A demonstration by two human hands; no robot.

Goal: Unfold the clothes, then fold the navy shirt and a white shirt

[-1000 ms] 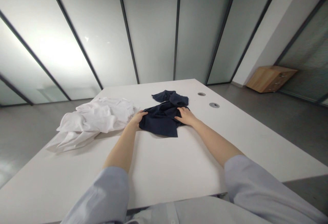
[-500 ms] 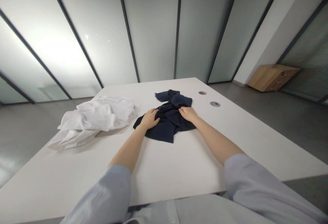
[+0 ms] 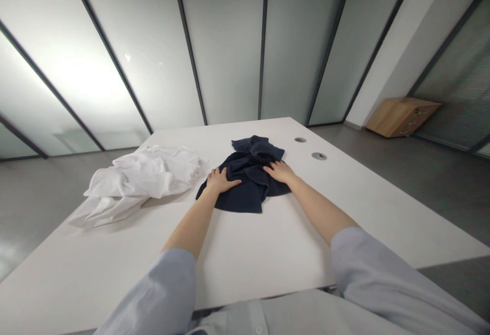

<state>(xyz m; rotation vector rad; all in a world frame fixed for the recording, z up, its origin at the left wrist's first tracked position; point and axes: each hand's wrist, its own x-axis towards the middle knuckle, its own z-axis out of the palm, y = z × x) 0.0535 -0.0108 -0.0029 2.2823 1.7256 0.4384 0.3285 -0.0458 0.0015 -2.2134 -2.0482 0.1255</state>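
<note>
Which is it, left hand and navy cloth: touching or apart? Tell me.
Touching. The head view shows the left hand spread on top of the navy cloth, with the thumb stretched across its fabric.

Your left grip [image 3: 220,182] and right grip [image 3: 282,172] cover parts of the dark cloth [image 3: 241,199], whose folds hide its shape. Both near corners of the surface [image 3: 268,253] fall out of view; the bottom edge crops your shirt [image 3: 237,319].
</note>
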